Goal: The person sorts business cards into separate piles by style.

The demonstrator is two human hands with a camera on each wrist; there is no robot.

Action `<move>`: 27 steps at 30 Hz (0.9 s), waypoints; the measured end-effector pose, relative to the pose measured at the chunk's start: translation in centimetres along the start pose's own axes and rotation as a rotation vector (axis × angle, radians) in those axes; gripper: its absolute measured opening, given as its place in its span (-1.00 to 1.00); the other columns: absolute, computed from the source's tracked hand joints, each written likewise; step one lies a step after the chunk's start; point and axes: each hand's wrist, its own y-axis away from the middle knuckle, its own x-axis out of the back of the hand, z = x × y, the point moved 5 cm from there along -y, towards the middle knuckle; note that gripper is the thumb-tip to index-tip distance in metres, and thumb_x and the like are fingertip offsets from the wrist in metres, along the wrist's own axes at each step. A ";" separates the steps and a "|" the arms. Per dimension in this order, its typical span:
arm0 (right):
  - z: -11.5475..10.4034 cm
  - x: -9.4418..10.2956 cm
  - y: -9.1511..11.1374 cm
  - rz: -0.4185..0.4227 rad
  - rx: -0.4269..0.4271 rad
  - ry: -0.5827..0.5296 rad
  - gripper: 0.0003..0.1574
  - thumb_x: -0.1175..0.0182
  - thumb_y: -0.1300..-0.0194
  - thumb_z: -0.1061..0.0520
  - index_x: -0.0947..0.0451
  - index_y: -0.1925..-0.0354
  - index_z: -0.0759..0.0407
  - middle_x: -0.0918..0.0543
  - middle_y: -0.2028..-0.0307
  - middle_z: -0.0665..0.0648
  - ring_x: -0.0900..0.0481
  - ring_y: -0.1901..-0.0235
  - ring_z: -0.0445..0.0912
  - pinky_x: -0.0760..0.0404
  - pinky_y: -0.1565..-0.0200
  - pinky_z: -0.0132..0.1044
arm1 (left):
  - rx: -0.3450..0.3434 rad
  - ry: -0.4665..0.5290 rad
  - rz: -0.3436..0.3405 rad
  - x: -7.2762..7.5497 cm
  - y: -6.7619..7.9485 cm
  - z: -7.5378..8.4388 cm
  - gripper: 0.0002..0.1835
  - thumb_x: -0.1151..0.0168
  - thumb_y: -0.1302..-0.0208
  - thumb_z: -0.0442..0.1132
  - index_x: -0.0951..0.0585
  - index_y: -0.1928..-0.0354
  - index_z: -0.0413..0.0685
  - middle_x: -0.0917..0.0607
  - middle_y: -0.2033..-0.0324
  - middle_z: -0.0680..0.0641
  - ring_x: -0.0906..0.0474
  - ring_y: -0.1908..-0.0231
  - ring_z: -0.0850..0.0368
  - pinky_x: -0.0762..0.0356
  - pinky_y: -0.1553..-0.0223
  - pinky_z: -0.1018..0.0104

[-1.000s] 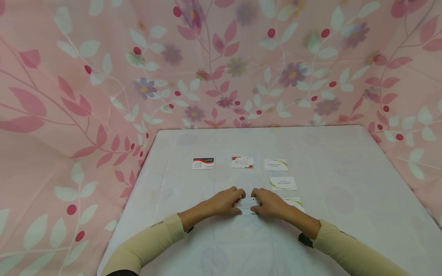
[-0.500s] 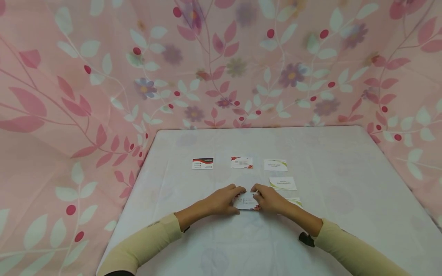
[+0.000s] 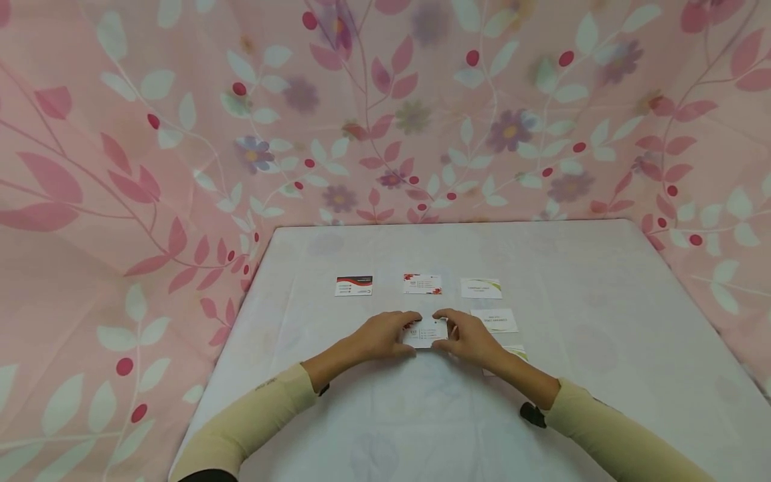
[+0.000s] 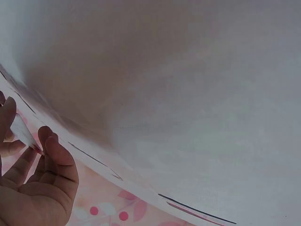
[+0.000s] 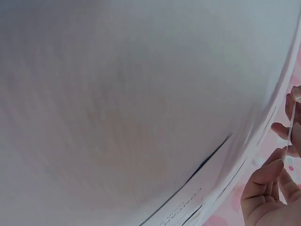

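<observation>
A white business card [image 3: 426, 333] with red floral corners is held by both hands over the middle of the table. My left hand [image 3: 384, 333] pinches its left end between thumb and fingers. At the other end, the thumb and fingers of my right hand [image 3: 470, 338] grip it. The left wrist view shows the card [image 4: 22, 132] lifted off the cloth, beside the left hand [image 4: 42, 188]. From the right wrist the card [image 5: 290, 125] appears edge-on, above the right hand [image 5: 270, 193]. A matching red floral card [image 3: 422, 284] lies just beyond the hands.
A black, red and white card [image 3: 353, 286] lies at the left of the back row. On the right are green-trimmed cards: one at the back [image 3: 481, 288], a second card [image 3: 495, 320] nearer, and a third card [image 3: 517, 350] partly under the right forearm. White cloth covers the table [image 3: 602, 402].
Both hands have carried the held card away from the body, toward the matching floral card. The cards lying on the table stay put.
</observation>
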 end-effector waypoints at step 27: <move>0.5 0.4 -3.5 -0.003 -0.093 0.176 -0.17 -0.54 -0.02 0.06 -0.51 -0.26 0.15 -0.51 0.38 0.09 -0.40 0.39 -0.10 -0.37 0.33 -0.30 | 0.107 0.002 0.106 1.3 -3.4 -2.6 -0.27 -0.58 0.02 -0.04 -0.56 -0.24 0.00 -0.61 -0.02 -0.07 -0.52 0.12 0.15 -0.52 0.06 0.28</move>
